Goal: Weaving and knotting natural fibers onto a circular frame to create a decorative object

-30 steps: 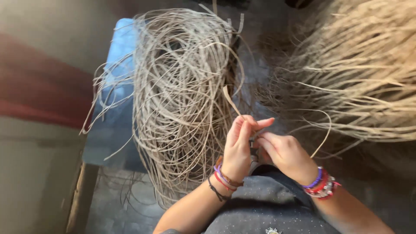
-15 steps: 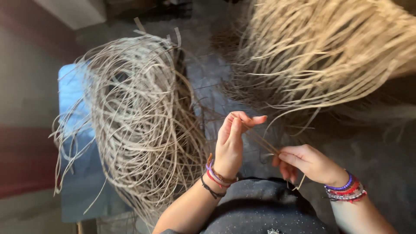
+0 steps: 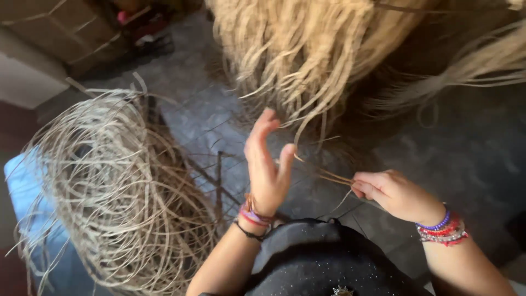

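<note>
Since the earlier frame the view has swung right, carrying the coiled fibre bundle (image 3: 118, 194) to lower left. At centre, the left hand (image 3: 267, 164) stands open, fingers spread, holding nothing. At centre right, the right hand (image 3: 392, 193) pinches thin straw strands (image 3: 323, 174) stretched between both hands, below the loose straw heap (image 3: 307, 49) at top.

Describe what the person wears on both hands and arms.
Both forearms are bare, with no sleeves or gloves. The left hand has a stack of wrist bands in purple, red and pink, plus a thin black cord. The right hand has beaded bracelets in purple, red and silver-white. No rings are visible.
</note>
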